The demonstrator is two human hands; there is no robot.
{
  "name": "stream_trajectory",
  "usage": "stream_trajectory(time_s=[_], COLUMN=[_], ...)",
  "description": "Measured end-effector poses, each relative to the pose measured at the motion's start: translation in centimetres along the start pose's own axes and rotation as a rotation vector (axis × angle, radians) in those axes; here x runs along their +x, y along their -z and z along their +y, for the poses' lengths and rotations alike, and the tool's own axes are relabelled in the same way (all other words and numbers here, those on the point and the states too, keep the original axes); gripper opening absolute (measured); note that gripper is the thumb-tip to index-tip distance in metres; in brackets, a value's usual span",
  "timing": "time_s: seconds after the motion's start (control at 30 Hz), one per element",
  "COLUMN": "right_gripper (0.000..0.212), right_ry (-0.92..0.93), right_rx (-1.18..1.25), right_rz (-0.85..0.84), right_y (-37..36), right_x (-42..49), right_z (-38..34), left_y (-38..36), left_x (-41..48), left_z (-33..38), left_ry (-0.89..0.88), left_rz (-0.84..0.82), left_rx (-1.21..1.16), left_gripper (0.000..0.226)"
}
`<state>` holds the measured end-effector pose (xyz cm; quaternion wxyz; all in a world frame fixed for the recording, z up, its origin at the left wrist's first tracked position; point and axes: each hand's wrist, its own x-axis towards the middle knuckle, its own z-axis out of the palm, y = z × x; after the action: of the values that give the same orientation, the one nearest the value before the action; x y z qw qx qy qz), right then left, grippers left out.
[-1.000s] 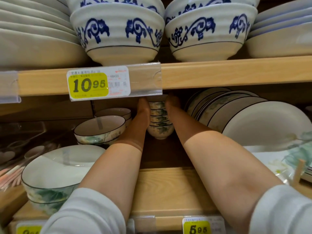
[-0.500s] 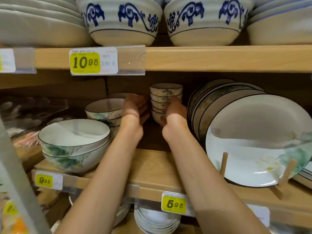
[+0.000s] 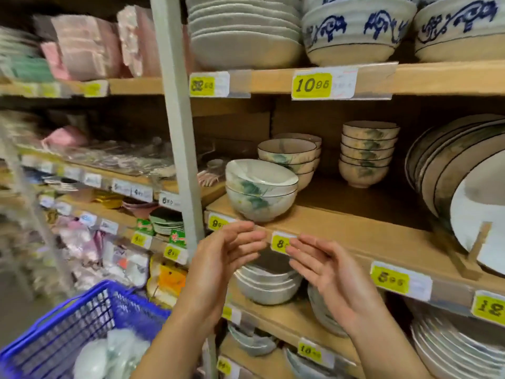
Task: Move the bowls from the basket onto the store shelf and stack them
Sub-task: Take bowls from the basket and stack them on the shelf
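Both hands, left [image 3: 218,258] and right [image 3: 325,272], hover open and empty before the shelf [image 3: 341,228].

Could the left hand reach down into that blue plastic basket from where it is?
Probably yes: the left hand is empty, and the blue plastic basket sits open-topped just below and to its left, with nothing between.

I see the wooden store shelf [image 3: 341,228] carrying, from left to right, two nested large bowls [image 3: 261,191] at its front edge, two stacks of medium bowls [image 3: 289,157] behind them, a tall stack of small bowls [image 3: 366,154] farther back, and plates [image 3: 451,173] leaning upright against a wooden rack [image 3: 474,250]. Yellow price tags [image 3: 389,279] line its front lip.
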<state>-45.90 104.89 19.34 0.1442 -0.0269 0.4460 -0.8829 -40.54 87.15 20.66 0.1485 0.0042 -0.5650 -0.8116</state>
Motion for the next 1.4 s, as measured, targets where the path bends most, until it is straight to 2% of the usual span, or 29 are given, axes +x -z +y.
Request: stream_trajectory(time_s=[0.23, 0.47, 0.77, 0.97, 1.17, 1.23, 1.33, 1.4], right_gripper=[0.026, 0.023, 0.021, 0.021, 0.022, 0.020, 0.024, 0.025], right_ry=[-0.275, -0.523, -0.693, -0.806, -0.895, -0.924, -0.974, -1.003], right_rx=[-0.108, -0.362, -0.594, -0.634, -0.753, -0.786, -0.819, -0.823], right_rz=[-0.043, -0.087, -0.106, -0.113, -0.111, -0.097, -0.071, -0.038], right_y=[-6.7, -9.9, -12.2, -14.4, -15.9, -16.2, -16.6, -16.9], right_x=[-1.4, -1.4, 3.5, 10.3, 15.3, 15.9, 16.5, 16.5], right_z=[13.1, 26.6, 39.0, 46.8, 51.9, 53.0, 54.8, 56.1], left_y=[17.6, 31.9, 42.5, 47.5, 51.7, 52.9, 55.1, 56.7], left_x=[-8.0, -15.0, -14.6, -8.2, -1.3, 0.5, 3.4, 5.5], left_z=[2.1, 0.2, -4.9, -5.6, -6.7, -7.9, -10.2, -11.9], left_ry=[0.074, 0.227, 0.410, 0.534, 0.574, 0.633, 0.699, 0.729], left_rz=[0.388, 0.776, 0.925, 0.877, 0.832, 0.765, 0.577, 0.452], left_rx=[0.018, 0.093, 0.152, 0.345, 0.526, 0.613, 0.861, 1.024], left_gripper=[0.033, 0.031, 0.030, 0.020, 0.021, 0.022, 0.028, 0.018])
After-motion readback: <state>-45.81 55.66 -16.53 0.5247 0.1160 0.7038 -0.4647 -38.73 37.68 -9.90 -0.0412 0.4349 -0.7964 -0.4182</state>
